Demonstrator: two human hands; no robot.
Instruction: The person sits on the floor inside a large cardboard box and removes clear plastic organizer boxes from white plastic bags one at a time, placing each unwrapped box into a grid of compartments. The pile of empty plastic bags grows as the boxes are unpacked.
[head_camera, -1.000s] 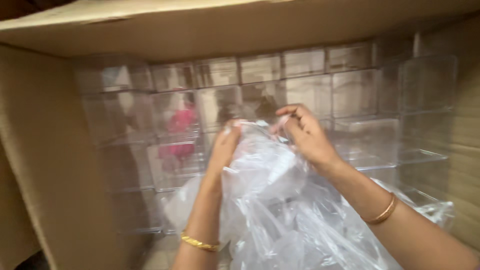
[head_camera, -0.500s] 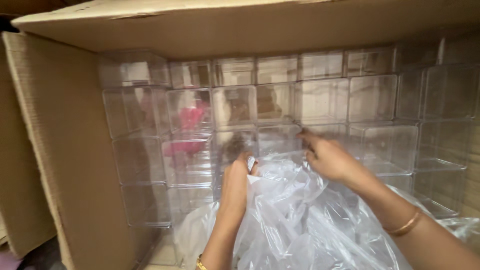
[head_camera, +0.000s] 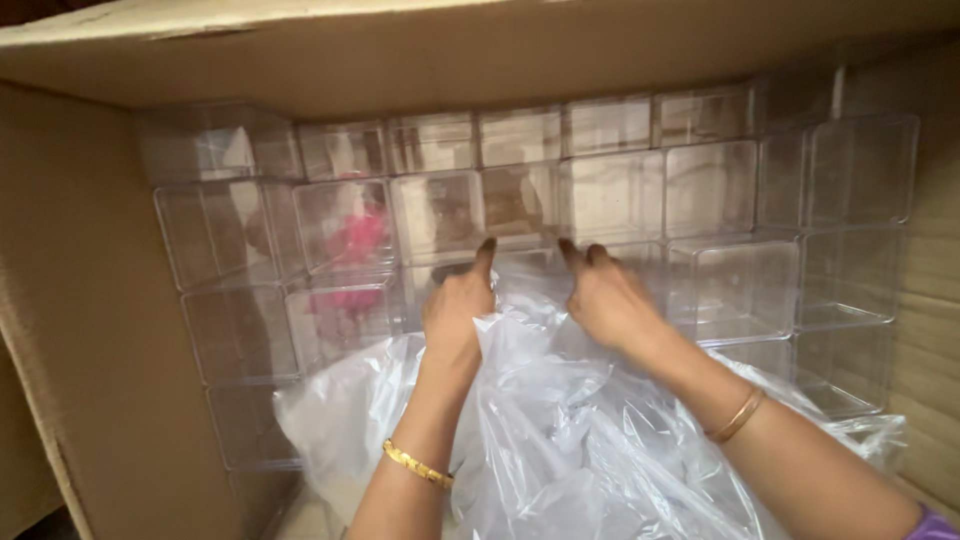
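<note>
Both my hands reach into a large cardboard box (head_camera: 90, 330) lined with stacked clear plastic boxes (head_camera: 720, 280). My left hand (head_camera: 458, 305) and my right hand (head_camera: 603, 298) press side by side against the top of a crumpled clear plastic bag (head_camera: 560, 440) that fills the lower middle of the box. Fingers of both hands point up at the row of clear boxes just behind the bag, and they appear to pinch or push the bag's upper edge. A gold bracelet sits on each wrist.
A pink reflection or object (head_camera: 355, 250) shows through the clear boxes at the left. The box's cardboard flap (head_camera: 480, 50) hangs over the top, and cardboard walls close in at left and right (head_camera: 930, 330).
Both hands have moved down and closer together on the bag's top edge. The view has shifted, so the stacked clear boxes show more fully.
</note>
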